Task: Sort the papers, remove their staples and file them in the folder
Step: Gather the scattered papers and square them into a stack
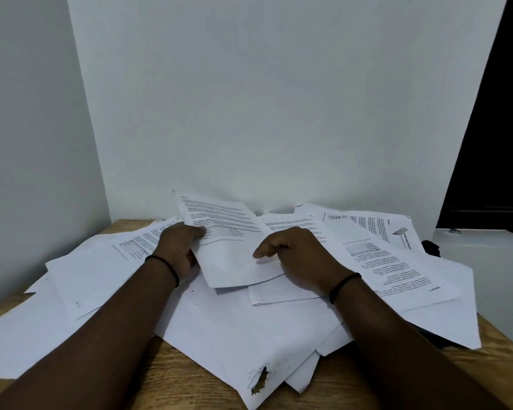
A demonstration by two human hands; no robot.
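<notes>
torn sheet point(261, 377) nearest; l hand point(178, 247) gripping printed page point(225, 232), r hand point(296, 250) loose beside

Loose papers point(249, 329) are lying spread over the surface point(172, 377), overlapping one another from its left edge to its right. A printed sheet point(228, 241) is sitting raised above the middle of the heap, toward the wall point(264, 99) behind. The left hand point(178, 247) is lying at that sheet's left edge and the right hand point(296, 253) is resting on its right part. A sheet with a torn corner point(259, 380) is lying nearest the person, overhanging lower sheets.
</notes>
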